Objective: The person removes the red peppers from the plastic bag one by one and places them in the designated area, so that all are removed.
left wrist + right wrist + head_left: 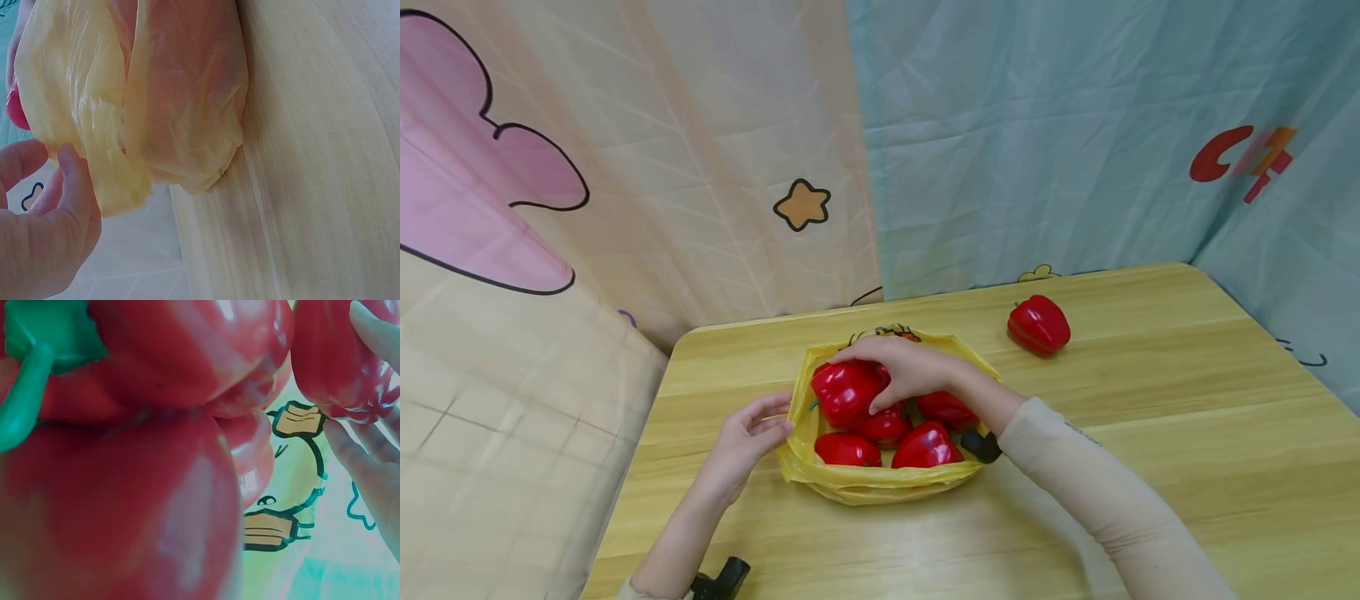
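A yellow plastic bag (887, 490) sits on the table, its mouth open toward me, with several red bell peppers (927, 446) inside. Over the left part of the mouth, my right hand (913, 367) grips another red bell pepper (846, 393), thumb on the near side and fingers over the top. That same held pepper (340, 359) shows at the upper right of the right wrist view, apart from the large peppers close to the camera. My left hand (743, 437) pinches the bag's left rim between thumb and fingers, as the left wrist view shows near the bag's edge (94, 125).
One more red bell pepper (1039, 325) lies on the wooden table (1150, 392) behind and right of the bag. Printed curtains (737, 167) hang along the table's back and sides. A black wrist mount (722, 579) shows by the left forearm.
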`<state>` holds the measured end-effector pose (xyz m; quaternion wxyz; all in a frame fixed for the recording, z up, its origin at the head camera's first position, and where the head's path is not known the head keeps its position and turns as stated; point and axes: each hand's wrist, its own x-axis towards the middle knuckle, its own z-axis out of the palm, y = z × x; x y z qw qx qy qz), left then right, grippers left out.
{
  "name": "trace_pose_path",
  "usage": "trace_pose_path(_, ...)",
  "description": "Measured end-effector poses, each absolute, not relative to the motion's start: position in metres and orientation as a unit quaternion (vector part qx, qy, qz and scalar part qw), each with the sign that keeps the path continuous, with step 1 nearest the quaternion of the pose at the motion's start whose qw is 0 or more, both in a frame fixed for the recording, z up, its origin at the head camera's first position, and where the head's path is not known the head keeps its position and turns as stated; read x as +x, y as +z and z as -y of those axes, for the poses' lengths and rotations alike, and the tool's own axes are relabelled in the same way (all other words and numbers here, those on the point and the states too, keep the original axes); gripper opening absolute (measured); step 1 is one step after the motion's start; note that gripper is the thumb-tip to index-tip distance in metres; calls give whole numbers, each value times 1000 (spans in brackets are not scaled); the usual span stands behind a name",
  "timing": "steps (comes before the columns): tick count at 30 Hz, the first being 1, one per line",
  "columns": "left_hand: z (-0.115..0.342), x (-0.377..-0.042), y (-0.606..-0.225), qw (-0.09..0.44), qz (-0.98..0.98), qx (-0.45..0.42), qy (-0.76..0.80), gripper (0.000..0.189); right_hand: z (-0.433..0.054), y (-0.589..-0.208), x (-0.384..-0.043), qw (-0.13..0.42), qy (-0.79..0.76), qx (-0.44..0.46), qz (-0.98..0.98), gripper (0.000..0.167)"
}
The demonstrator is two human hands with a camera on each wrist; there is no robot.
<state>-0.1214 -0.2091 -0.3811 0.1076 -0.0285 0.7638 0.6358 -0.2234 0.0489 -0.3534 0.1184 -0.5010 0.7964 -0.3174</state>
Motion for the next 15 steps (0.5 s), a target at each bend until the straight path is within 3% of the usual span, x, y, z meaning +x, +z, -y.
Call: trace_pose_path(15, 209, -121, -381, 104, -765, -33, 635, 47, -68, -341, -222, 99, -345, -497, -790, 67)
